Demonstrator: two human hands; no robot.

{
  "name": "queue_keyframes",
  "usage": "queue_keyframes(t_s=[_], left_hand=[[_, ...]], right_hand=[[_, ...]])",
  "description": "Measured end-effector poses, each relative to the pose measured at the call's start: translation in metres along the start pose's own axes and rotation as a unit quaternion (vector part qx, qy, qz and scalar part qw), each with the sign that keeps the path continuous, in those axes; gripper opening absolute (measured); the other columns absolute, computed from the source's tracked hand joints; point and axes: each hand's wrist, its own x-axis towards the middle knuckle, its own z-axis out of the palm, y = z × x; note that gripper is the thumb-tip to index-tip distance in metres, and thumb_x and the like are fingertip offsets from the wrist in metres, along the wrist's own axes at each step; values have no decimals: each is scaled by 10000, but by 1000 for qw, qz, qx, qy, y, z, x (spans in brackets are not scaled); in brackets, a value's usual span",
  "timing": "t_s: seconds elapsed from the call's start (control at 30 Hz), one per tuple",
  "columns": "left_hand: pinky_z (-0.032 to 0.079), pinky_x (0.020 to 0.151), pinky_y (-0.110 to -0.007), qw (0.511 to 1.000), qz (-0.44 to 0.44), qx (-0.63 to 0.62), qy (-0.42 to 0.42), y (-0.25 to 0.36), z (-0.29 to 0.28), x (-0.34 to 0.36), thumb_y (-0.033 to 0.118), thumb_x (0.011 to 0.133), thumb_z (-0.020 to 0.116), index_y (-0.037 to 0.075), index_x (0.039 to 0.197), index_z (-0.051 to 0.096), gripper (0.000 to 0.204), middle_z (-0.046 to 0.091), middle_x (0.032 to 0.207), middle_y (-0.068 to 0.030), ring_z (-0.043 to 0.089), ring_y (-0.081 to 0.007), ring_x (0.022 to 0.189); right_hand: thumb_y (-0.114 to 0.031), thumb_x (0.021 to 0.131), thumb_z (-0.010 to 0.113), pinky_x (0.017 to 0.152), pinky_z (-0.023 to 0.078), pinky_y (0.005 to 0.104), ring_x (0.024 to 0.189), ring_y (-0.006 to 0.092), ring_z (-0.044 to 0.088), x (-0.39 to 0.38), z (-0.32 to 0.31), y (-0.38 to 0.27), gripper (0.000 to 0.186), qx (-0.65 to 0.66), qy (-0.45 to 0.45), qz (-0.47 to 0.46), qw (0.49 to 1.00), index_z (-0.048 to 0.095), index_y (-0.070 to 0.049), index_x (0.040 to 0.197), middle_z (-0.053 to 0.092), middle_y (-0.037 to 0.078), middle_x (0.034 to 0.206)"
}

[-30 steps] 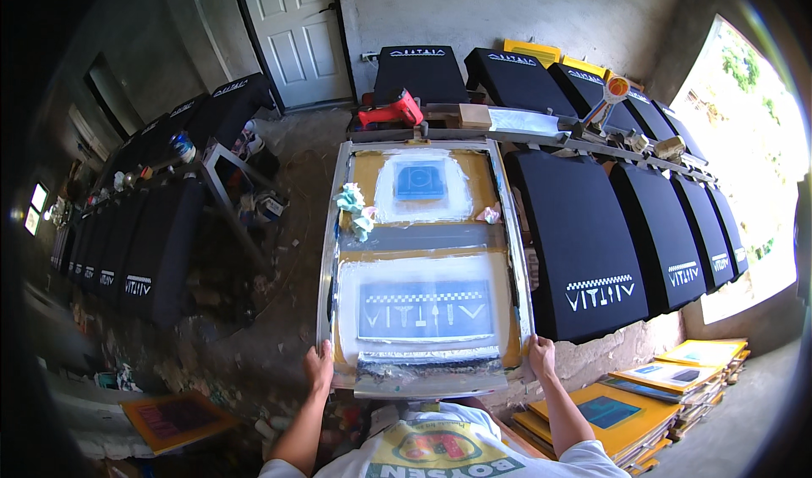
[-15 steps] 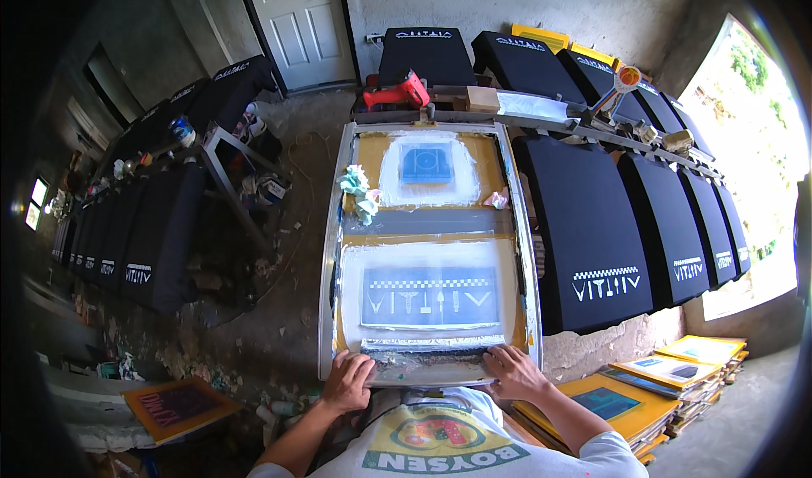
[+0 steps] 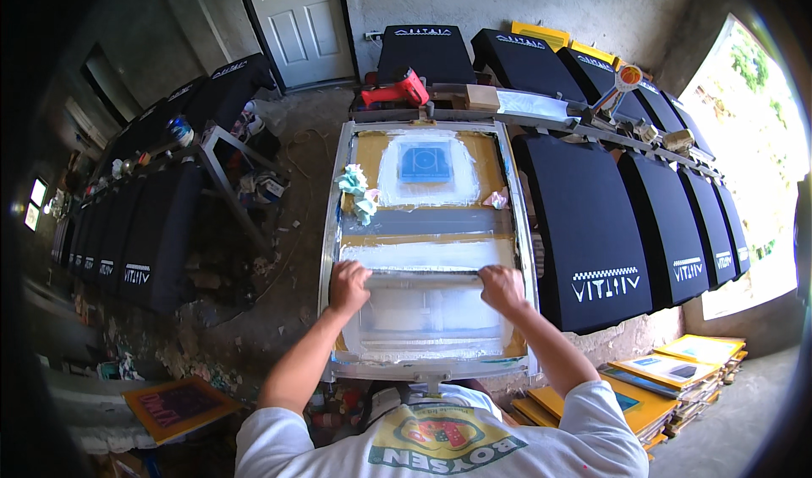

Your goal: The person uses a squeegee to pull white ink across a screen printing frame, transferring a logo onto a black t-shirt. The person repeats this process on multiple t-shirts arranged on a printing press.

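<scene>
My left hand [image 3: 349, 288] and my right hand [image 3: 503, 292] are closed on either end of a long squeegee [image 3: 423, 275], which lies crosswise on a metal-framed printing screen [image 3: 414, 222]. White ink lies over the screen's lower stencil area, where the pattern now barely shows. The upper part of the screen has a small blue stencil [image 3: 427, 162] within white smears. Crumpled pale green tissue [image 3: 355, 192] rests at its left side and a pink crumpled piece [image 3: 496, 200] at its right.
Black-shirt platens [image 3: 579, 224] with white prints line the right and back; more [image 3: 161, 233] stand left. A red heat gun [image 3: 402, 89] and cardboard block [image 3: 480, 98] sit on the rail behind the screen. Stacked yellow screens [image 3: 685, 359] lie lower right, an orange screen [image 3: 182, 403] lower left.
Both hands went from the screen frame's lower sides to the squeegee at its near edge, then pushed it forward to mid-screen. The lower stencil's pattern has turned mostly faint under white ink.
</scene>
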Motion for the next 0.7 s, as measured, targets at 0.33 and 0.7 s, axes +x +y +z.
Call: queue_keyframes(t_s=[0.33,0.7], left_hand=[[421,740,-444,999,-39,5,-17,-3,6,8,-58,596,617,88,723,630,195,631,732,-88,631,-314,771],[423,780,-439,999,-1,29,-14,44,-30,-58,-46,574,654,100,707,634,198,610,710,-76,630,-263,741]], right_hand=[[-60,803,619,636,568,406,707,286,711,14,-23,3,136,-11,-62,35,997,745,-104,824,728,123,775],[-28,796,609,485,520,341,575,184,647,-52,-19,-4,121,-6,-97,-32,995,717,-74,822,711,71,748]])
